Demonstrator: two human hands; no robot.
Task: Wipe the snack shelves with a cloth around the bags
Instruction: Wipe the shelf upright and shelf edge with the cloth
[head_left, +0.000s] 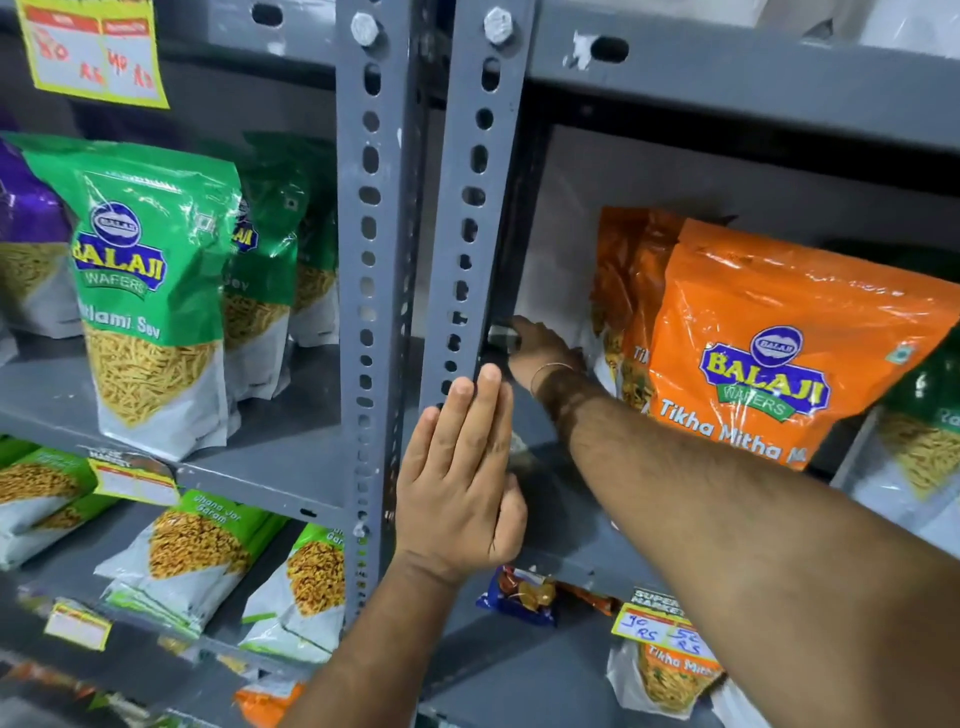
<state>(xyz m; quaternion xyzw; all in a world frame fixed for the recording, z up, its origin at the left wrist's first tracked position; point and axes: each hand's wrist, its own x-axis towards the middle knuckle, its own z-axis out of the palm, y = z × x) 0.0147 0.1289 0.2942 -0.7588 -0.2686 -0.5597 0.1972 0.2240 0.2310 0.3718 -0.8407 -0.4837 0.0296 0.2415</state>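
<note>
The left hand (460, 486) lies flat, fingers straight and together, against the slotted grey upright (470, 208), holding nothing. The right hand (540, 348) reaches deep onto the right-hand shelf (561, 525), just left of the orange snack bags (779, 343), its fingers closed on a small dark cloth (503, 336) at the rear corner beside the upright. Green snack bags (150, 291) stand on the neighbouring shelf to the left, well apart from both hands.
</note>
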